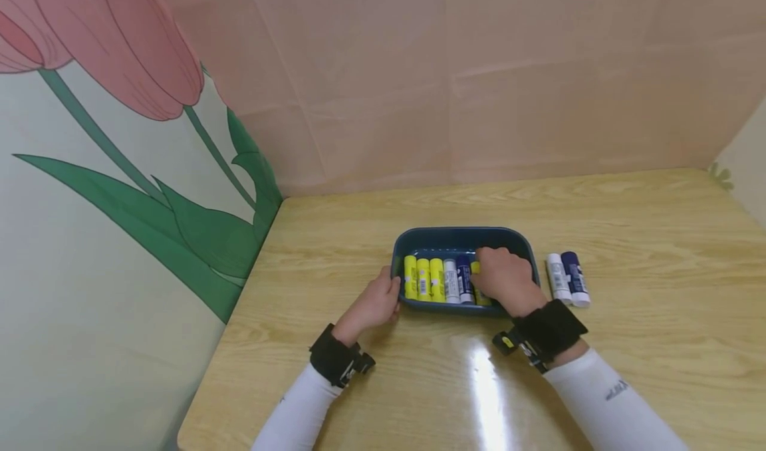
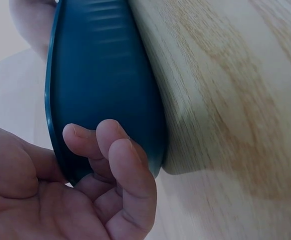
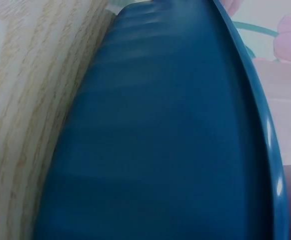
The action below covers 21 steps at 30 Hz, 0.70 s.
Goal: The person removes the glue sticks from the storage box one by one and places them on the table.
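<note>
A dark blue plastic bin (image 1: 461, 310) sits on the table with a row of glue sticks standing along its near side. From the left come yellow glue sticks (image 1: 423, 279), then a white one (image 1: 451, 281) and a navy one (image 1: 464, 280). My left hand (image 1: 378, 298) grips the bin's left end, thumb at the rim and fingers against the outer wall (image 2: 105, 90). Inside the bin's right part, my right hand (image 1: 505, 275) pinches another yellow glue stick (image 1: 481, 295) at the row's right end; its fingertips are hidden. The right wrist view shows mostly the bin's outer wall (image 3: 165, 130).
Right of the bin, a white glue stick (image 1: 559, 278) and a navy one with a white end (image 1: 576, 278) lie side by side on the wooden table (image 1: 658, 291). A pink cloth (image 1: 479, 92) hangs behind the table, and a tulip-print cloth (image 1: 120, 205) hangs at left.
</note>
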Each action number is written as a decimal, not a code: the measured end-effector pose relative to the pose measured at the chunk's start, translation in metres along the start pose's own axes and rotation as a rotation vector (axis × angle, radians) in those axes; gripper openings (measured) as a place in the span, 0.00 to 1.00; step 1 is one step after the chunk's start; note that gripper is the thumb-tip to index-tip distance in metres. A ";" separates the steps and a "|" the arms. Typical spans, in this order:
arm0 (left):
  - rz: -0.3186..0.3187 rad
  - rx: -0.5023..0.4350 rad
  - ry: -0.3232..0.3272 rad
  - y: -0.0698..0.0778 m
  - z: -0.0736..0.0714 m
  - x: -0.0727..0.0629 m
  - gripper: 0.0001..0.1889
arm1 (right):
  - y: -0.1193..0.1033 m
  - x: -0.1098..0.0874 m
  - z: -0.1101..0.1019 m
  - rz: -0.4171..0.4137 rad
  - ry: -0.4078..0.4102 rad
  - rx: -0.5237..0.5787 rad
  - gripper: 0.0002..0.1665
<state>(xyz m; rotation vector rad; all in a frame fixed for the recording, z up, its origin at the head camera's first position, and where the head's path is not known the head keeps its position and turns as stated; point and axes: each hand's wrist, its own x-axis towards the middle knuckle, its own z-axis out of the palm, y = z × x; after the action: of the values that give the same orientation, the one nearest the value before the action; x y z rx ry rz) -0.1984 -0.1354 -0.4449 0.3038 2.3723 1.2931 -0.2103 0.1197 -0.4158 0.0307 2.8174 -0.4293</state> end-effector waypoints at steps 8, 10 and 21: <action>-0.007 -0.003 0.000 0.000 -0.001 0.000 0.18 | 0.001 -0.001 -0.001 -0.010 0.003 0.012 0.25; -0.007 -0.003 0.001 0.001 -0.001 0.000 0.17 | 0.001 0.000 0.000 -0.010 0.005 0.014 0.25; -0.011 -0.002 -0.003 0.002 -0.001 0.000 0.17 | 0.005 0.004 0.002 -0.022 0.030 0.005 0.26</action>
<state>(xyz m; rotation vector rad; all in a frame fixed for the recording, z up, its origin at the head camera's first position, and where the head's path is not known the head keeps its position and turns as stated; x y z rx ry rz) -0.1988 -0.1349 -0.4424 0.2907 2.3672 1.2889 -0.2136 0.1237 -0.4202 0.0075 2.8482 -0.4443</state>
